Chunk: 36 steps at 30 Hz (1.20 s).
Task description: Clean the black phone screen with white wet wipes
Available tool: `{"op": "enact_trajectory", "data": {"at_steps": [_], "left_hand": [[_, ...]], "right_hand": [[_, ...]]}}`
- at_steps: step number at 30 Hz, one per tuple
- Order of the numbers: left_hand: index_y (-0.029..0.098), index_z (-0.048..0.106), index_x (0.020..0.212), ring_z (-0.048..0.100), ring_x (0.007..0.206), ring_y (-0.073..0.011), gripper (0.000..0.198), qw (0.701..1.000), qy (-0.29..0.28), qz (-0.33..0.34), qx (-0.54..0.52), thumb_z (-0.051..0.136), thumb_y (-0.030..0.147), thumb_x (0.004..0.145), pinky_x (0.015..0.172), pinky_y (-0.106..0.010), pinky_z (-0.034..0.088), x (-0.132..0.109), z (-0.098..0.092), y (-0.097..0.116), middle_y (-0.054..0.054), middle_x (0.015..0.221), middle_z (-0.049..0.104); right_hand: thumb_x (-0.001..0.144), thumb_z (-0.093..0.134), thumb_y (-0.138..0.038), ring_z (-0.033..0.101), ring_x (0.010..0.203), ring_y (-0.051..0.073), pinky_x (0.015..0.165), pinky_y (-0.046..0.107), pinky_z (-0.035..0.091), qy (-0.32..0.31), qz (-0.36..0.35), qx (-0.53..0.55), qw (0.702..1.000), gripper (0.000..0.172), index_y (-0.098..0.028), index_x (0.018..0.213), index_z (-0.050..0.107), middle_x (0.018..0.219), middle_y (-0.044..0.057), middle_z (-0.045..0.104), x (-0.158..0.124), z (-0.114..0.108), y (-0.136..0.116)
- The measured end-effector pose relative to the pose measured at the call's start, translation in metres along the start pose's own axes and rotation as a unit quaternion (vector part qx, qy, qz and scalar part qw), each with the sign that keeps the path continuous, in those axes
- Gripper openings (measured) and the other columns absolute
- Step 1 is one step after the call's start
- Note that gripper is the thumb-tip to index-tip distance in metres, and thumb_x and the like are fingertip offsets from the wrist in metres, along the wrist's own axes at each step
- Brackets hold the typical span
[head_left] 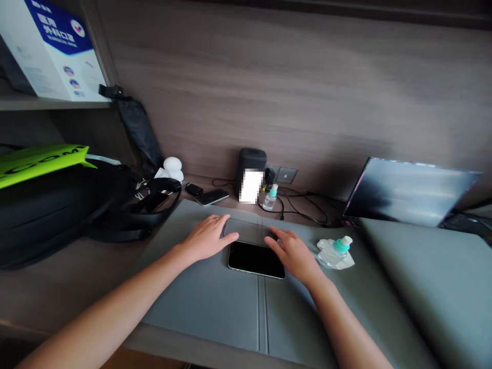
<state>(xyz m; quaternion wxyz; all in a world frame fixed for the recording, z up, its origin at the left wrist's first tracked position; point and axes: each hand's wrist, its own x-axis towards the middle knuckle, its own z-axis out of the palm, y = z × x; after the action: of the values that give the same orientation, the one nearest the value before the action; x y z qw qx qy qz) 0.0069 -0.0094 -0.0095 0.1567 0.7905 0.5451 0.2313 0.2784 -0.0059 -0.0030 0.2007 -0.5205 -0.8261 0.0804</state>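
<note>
The left hand (209, 237) lies palm down with the fingers loosely spread. Its fingertips rest on the left edge of a thin grey translucent rectangular sheet (246, 230). The right hand (294, 253) is also open and flat, and its fingers touch the right edge of the same sheet. Neither hand is closed around anything.

The sheet lies on a grey leather desk mat (215, 302), just behind a black glossy smartphone (257, 260) that lies between both hands. Just right of the right hand, a small clear plastic bottle with a teal cap (335, 250) lies on a white tissue (348, 262); how full it is I cannot tell. A second small clear bottle with a teal cap (270, 197) stands upright further back, beside a black cylindrical speaker (249, 166). On the left is a black fabric backpack (77, 210); its content is hidden.
</note>
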Motion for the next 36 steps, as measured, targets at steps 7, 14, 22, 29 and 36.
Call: {"op": "enact_trajectory", "data": {"at_steps": [7,14,22,29,36], "left_hand": [[0.024,0.039,0.139,0.056,0.124,-0.0305,0.058,0.97,0.035,-0.034,-0.236,0.052,0.055,0.092,0.1,-0.049,0.047,0.001,0.01,0.003,-0.017,0.144,0.048],[0.02,0.041,0.133,0.063,0.115,-0.0261,0.055,0.922,0.057,-0.049,-0.38,0.061,0.04,0.086,0.1,-0.047,0.05,0.005,0.009,-0.002,-0.017,0.139,0.052],[0.023,0.04,0.143,0.06,0.117,-0.0258,0.07,0.95,0.069,0.02,-0.305,0.069,0.031,0.08,0.102,-0.052,0.049,0.002,0.011,0.0,-0.014,0.143,0.051],[0.022,0.055,0.131,0.067,0.098,-0.0221,0.053,0.969,0.126,0.037,-0.208,0.068,0.04,0.084,0.094,-0.045,0.054,0.002,0.001,0.003,-0.008,0.113,0.069],[0.019,0.064,0.111,0.072,0.086,-0.0206,0.037,0.951,0.116,-0.035,-0.284,0.06,0.047,0.088,0.074,-0.034,0.059,0.008,0.001,0.001,-0.008,0.101,0.075]], "right_hand": [[0.097,0.043,-0.051,0.058,0.121,0.029,0.105,0.052,0.04,0.063,0.082,0.185,0.977,0.055,-0.016,0.138,0.053,0.127,0.016,0.065,0.002,0.007,0.0],[0.086,0.061,-0.039,0.068,0.096,0.023,0.086,0.04,0.057,0.12,0.134,0.392,0.902,0.053,-0.015,0.133,0.057,0.127,0.013,0.065,0.004,0.004,0.007],[0.084,0.064,-0.044,0.064,0.075,0.016,0.07,0.032,0.057,0.132,0.155,0.455,0.867,0.047,-0.014,0.119,0.068,0.11,0.011,0.071,0.001,-0.005,0.002],[0.08,0.069,-0.048,0.065,0.074,0.016,0.072,0.031,0.055,0.096,0.18,0.504,0.839,0.046,-0.015,0.113,0.07,0.107,0.01,0.072,-0.001,-0.009,0.001],[0.088,0.055,-0.061,0.066,0.084,0.023,0.08,0.037,0.052,0.077,0.14,0.382,0.91,0.054,-0.013,0.108,0.073,0.091,0.01,0.074,-0.004,-0.01,-0.003]]}}
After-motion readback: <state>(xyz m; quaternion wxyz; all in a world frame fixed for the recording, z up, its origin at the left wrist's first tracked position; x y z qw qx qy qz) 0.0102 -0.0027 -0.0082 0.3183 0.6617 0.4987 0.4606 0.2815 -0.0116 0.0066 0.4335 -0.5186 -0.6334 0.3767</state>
